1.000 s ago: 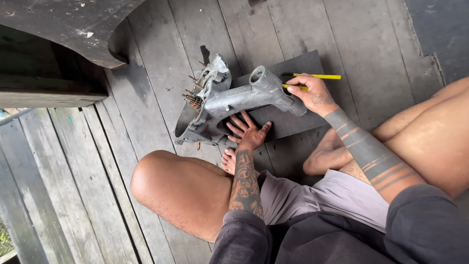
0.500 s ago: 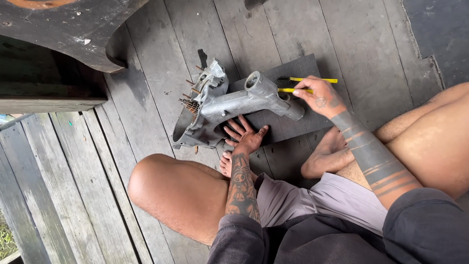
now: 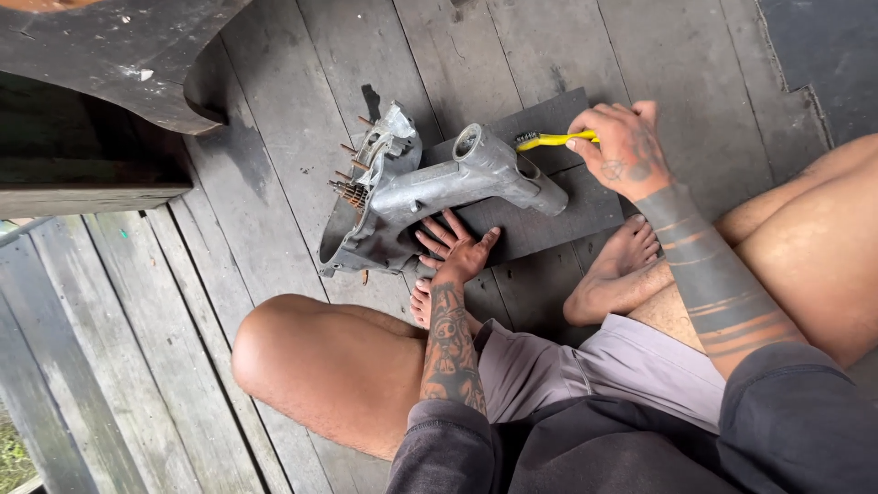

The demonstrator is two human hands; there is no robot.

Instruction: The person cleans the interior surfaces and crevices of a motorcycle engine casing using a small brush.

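Fingers of the right hand [image 3: 626, 146] clamp a yellow-handled tool [image 3: 553, 140] at three o'clock of the grey metal casting [image 3: 430, 192], whose tube runs ten-to-four, while left hand [image 3: 457, 247], fingers spread, steadies it.

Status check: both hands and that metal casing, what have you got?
Left hand flat, fingers spread, against grey metal casing. Right hand gripping yellow-handled tool, tip at casing's tube end. Casing lies on dark mat; nothing blocking.
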